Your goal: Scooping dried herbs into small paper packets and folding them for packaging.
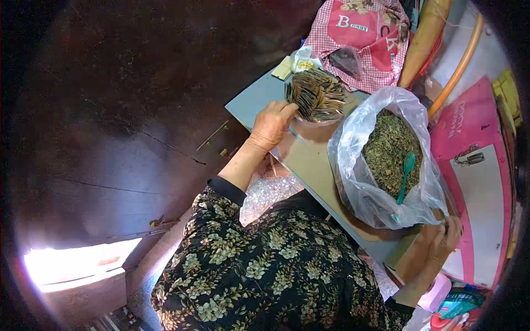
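Observation:
My left hand (pixel 273 124) is at the near left edge of a round clear container packed with many thin dark brown folded pieces (pixel 316 96); the fingertips are beside it, and whether they pinch something is hard to see. To the right, a clear plastic bag (pixel 352 182) stands wide open on the small table (pixel 304 159), filled with dried, shredded green-brown leaves (pixel 387 145). A green plastic spoon (pixel 408 163) lies on the leaves. My right hand (pixel 447 236) is at the bag's lower right edge, fingers bent near its rim; its grip is unclear.
Behind the container are a white wrapper with yellow bits (pixel 305 64), a small pale box (pixel 282 68) and a red checkered cloth (pixel 356 37). A brown box (pixel 403 252) sits near my right forearm. A pink-and-white panel (pixel 476 178) stands at right, below an orange tube (pixel 459 70).

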### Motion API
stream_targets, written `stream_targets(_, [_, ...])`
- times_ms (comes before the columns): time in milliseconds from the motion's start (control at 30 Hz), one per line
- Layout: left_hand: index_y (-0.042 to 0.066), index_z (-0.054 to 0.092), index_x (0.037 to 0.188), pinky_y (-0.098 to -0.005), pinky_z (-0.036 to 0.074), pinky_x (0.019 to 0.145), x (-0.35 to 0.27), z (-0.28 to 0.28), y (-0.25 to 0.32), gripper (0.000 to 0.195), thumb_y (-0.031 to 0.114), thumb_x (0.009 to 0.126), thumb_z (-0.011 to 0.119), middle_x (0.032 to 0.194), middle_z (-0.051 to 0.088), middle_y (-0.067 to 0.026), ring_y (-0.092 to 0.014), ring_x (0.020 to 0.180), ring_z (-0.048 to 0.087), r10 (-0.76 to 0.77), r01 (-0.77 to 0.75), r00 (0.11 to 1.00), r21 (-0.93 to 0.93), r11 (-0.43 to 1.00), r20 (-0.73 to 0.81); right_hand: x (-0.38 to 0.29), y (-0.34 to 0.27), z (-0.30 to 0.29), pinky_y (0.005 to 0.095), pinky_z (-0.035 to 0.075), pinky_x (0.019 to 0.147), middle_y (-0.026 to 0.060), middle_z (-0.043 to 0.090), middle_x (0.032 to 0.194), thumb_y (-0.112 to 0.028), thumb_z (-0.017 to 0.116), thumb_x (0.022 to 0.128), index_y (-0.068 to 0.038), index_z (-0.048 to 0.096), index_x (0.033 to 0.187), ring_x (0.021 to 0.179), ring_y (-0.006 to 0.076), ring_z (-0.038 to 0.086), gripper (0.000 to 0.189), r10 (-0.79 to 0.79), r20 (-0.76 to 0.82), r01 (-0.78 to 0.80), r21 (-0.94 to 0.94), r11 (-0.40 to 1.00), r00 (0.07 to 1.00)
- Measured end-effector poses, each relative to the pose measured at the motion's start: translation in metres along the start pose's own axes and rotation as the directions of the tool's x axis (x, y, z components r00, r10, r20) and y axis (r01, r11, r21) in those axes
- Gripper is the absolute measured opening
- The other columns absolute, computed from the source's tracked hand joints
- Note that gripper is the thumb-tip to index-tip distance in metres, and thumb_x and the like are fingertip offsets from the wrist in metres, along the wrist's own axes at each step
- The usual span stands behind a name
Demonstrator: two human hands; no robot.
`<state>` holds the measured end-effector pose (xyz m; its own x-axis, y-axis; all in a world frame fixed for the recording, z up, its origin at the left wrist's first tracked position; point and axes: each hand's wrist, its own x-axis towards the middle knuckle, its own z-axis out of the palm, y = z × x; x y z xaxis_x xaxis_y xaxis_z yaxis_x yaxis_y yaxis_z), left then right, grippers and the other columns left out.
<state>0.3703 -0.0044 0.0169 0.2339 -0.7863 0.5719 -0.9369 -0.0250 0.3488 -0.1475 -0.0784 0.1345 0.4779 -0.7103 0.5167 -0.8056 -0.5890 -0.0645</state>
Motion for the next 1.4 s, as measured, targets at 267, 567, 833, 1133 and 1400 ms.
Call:
stream_targets(267, [0.01, 0.062, 0.109, -0.0365, 0.053, 0.075, -0.003, -0.001, 0.0, 0.03, 0.004, 0.079, 0.064, 0.103, 0.067, -0.008, -0.028, 0.091, 0.062, 0.055, -0.054, 0.998, 0.047, 0.997, -0.016, -0.003, -0.001, 0.002, 0.0397, 0.043, 0.092, 0.0157, 0.058, 0.108, 0.002, 0.054, 0.082, 0.002, 0.057, 0.097, 0.104, 0.0343, 0.055, 0.015, 0.019, 0.006, -0.019, -0.035, 0.999, 1.0])
stream_targets(567, [0.011, 0.063, 0.107, -0.0367, 0.054, 0.077, -0.008, 0.001, -0.007, 0.027, 0.005, 0.081, 0.064, 0.101, 0.067, -0.0078, -0.028, 0.091, 0.063, 0.072, -0.071, 0.997, 0.05, 0.996, -0.029, 0.003, -0.019, 0.001, 0.0392, 0.042, 0.086, 0.0153, 0.058, 0.1, 0.001, 0.053, 0.083, 0.003, 0.056, 0.097, 0.097, 0.0325, 0.053, 0.015, 0.073, 0.016, -0.072, -0.044, 0.996, 0.997])
stream_targets(833, [0.01, 0.061, 0.09, -0.0383, 0.051, 0.069, 0.005, -0.001, -0.007, 0.015, 0.004, 0.076, 0.065, 0.082, 0.059, -0.0059, -0.028, 0.081, 0.059, 0.139, -0.139, 0.99, 0.015, 0.99, -0.001, 0.011, -0.02, 0.0, 0.0371, 0.042, 0.077, 0.014, 0.049, 0.084, 0.004, 0.052, 0.079, 0.003, 0.052, 0.088, 0.082, 0.0301, 0.051, 0.009, -0.03, -0.026, 0.03, 0.003, 1.0, 0.999])
stream_targets(1133, [0.005, 0.055, 0.076, -0.0417, 0.046, 0.075, 0.037, -0.041, 0.016, 0.004, 0.004, 0.076, 0.059, 0.087, 0.053, -0.0114, -0.033, 0.089, 0.052, 0.221, -0.227, 0.973, -0.111, 0.968, -0.058, 0.014, -0.024, -0.002, 0.0368, 0.044, 0.086, 0.0141, 0.058, 0.096, 0.005, 0.055, 0.083, 0.003, 0.057, 0.093, 0.095, 0.0288, 0.056, 0.011, -0.022, -0.025, 0.024, 0.072, 0.997, 0.999])
stream_targets(1400, [0.004, 0.052, 0.086, -0.0393, 0.048, 0.067, 0.069, -0.113, 0.117, 0.017, 0.001, 0.076, 0.065, 0.08, 0.058, -0.0132, -0.033, 0.077, 0.059, 0.262, -0.284, 0.959, -0.372, 0.884, -0.111, 0.03, -0.092, -0.006, 0.0308, 0.046, 0.078, 0.0125, 0.061, 0.098, 0.003, 0.056, 0.077, -0.001, 0.063, 0.092, 0.087, 0.0254, 0.058, 0.017, 0.027, -0.129, 0.007, 0.252, 0.968, 0.991])
